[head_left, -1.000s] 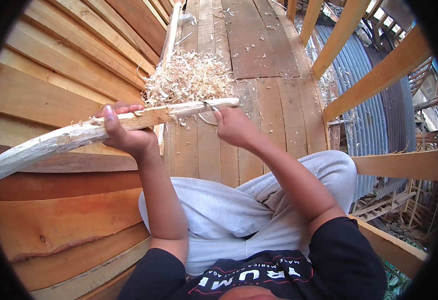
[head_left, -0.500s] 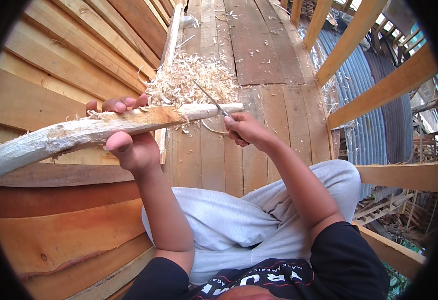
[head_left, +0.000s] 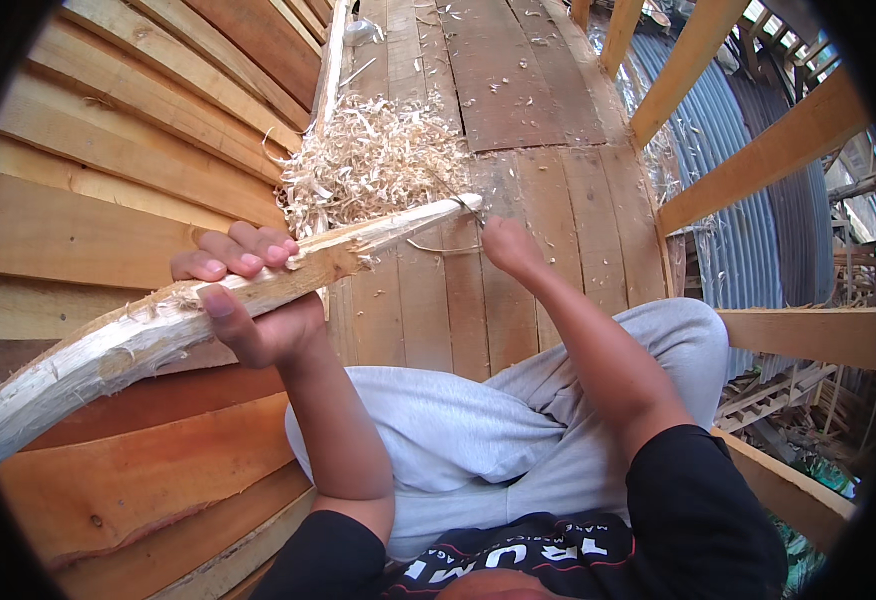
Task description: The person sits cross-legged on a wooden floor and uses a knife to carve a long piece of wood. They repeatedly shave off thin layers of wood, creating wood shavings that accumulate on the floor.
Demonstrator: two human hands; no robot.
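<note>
A long, curved, peeled wooden branch [head_left: 332, 262] slants across the left half of the view, its narrowed end pointing right. My left hand [head_left: 258, 285] is wrapped round its middle, thumb on the near side and fingers over the far side. In my right hand [head_left: 511, 246] is a knife [head_left: 465, 205], its handle hidden in the closed fist. The thin dark blade lies at the branch's pale tip. Below the tip a thin curved strip of wood [head_left: 442, 249] shows against the floor.
A heap of curled wood shavings [head_left: 373, 165] lies on the plank floor [head_left: 518, 330] just beyond the branch. A board wall [head_left: 88, 230] rises on the left. Wooden railing slats [head_left: 768, 155] stand on the right, with corrugated metal sheets [head_left: 748, 190] outside. My crossed legs are close below.
My right hand and the knife have slid right, out to the branch's tip. The branch has tilted, its left end lower, and turned in my left hand, whose fingers now lie over it.
</note>
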